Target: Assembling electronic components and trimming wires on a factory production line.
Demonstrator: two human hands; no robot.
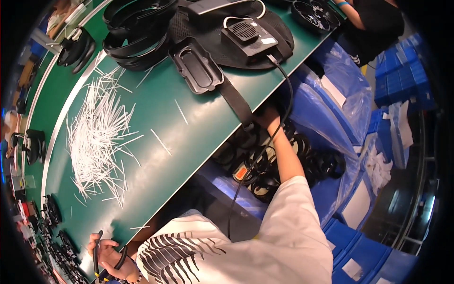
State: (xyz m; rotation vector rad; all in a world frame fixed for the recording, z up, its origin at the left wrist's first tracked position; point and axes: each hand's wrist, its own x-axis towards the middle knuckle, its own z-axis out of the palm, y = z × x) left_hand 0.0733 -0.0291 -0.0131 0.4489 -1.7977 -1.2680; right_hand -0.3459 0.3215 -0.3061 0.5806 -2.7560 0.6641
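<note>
At the lower left, my left hand [111,259] is closed loosely around a pair of pliers with black handles [96,258]. The handles are spread apart, yellow shows near their joint, and the jaws cannot be made out. My right arm reaches forward past the table's edge, and my right hand [268,118] is beside the end of a black strap [236,102]. Its fingers are hidden in shadow among dark things. Below it lies a blue-lined bin of black parts [265,177], with an orange label among them. A black cable [253,166] hangs across this bin.
On the green table [161,113] lies a heap of thin white strips [101,137]. Black ring-shaped parts [137,33], a black tray-like part [201,68] and a small fan device [248,35] are farther back. Blue boxes [404,78] stand right; another person's arm [350,14] shows at upper right.
</note>
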